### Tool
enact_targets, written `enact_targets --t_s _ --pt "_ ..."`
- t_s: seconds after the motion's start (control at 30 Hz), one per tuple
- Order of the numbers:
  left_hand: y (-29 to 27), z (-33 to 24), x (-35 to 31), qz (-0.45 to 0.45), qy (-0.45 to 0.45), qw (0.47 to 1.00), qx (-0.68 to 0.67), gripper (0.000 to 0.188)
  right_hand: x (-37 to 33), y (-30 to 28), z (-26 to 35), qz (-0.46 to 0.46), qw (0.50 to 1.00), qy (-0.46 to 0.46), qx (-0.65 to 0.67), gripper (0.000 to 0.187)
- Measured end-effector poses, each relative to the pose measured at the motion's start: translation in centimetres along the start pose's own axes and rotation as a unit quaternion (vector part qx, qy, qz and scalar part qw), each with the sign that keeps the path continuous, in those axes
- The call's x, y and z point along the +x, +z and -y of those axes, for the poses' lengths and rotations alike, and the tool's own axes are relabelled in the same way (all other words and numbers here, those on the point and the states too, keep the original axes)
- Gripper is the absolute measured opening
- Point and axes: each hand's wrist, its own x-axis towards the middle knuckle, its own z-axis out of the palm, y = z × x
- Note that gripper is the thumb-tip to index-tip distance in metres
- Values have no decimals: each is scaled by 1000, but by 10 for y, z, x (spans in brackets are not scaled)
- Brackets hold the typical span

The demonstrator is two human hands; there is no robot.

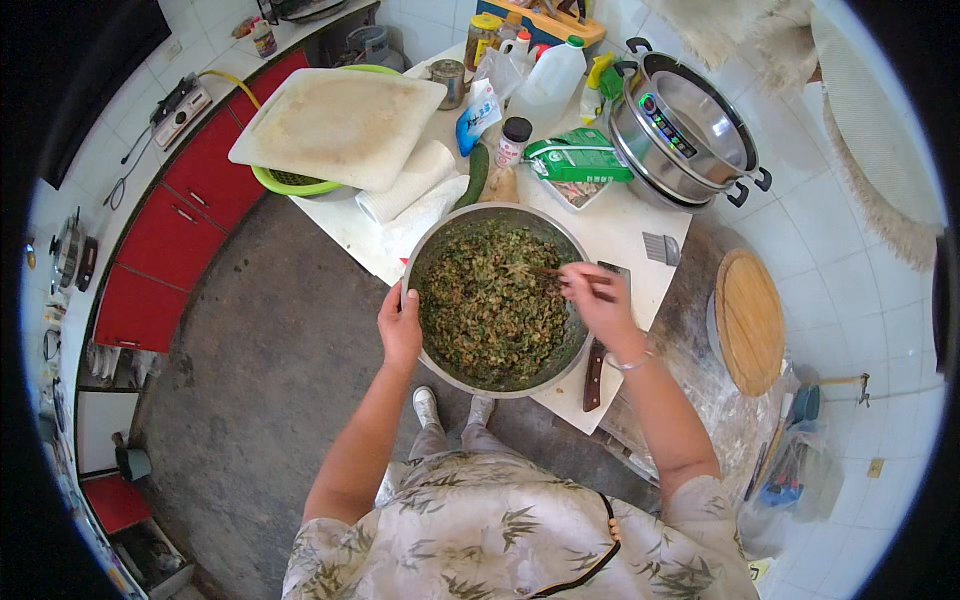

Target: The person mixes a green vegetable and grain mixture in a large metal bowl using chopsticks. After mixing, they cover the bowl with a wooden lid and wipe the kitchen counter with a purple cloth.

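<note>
**Full bowl near the table edge, knife under the stirring arm**

Leaf-printed shirt fabric [520, 530] filled the bottom of the view, and from it both forearms reached up to the large steel mixing bowl [428, 252]. This bowl is the landmark for all places below. It was filled almost to the rim with a chopped green and brown filling [480, 305], and its near side seemed to reach past the edge of the white table top [640, 215].

On the left rim of the bowl, the left hand [400, 325] was closed around the metal and steadied it. Above the right part of the bowl, the right hand [598, 297] was closed on a pair of chopsticks [545, 271], whose tips were in the filling.

Just right of the bowl, partly under it, lay a kitchen knife [594, 372] with a brown handle, directly below the right wrist. Behind the bowl lay a cucumber [475, 176], a paper towel roll [408, 180] and a green carton [580, 158]. Further behind to the left, a white cutting board [340, 122] rested on a green basket [290, 183]. Behind to the right stood a steel steamer pot [680, 130].

I judge three risks. Strong stirring could push filling over the low free rim. If the left hand loosened, the overhanging bowl could tip to the floor. The right forearm could also catch the knife and knock it down.
</note>
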Motion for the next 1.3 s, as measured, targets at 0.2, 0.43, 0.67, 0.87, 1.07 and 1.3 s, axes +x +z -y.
enact_targets --t_s 0.2,0.43,0.67,0.87,1.07,1.3 --pt "2 0 1 -9 -12 1000 1 34 4 -10 -7 -91 995 36 28 18" --pt "5 -2 10 -8 14 999 41 33 -30 20 19 153 979 87 105 17" --pt "2 4 8 -16 -19 999 -42 33 -42 -24 36 309 938 156 6 17" --pt "5 2 8 -37 -36 996 -66 33 -7 70 -5 211 919 -329 -53 19" --pt "4 -3 3 -24 -42 997 -52 34 25 -13 1 66 995 25 -66 18" --pt "7 3 4 -59 -51 996 -45 29 -66 21 5 226 967 -115 -6 15"
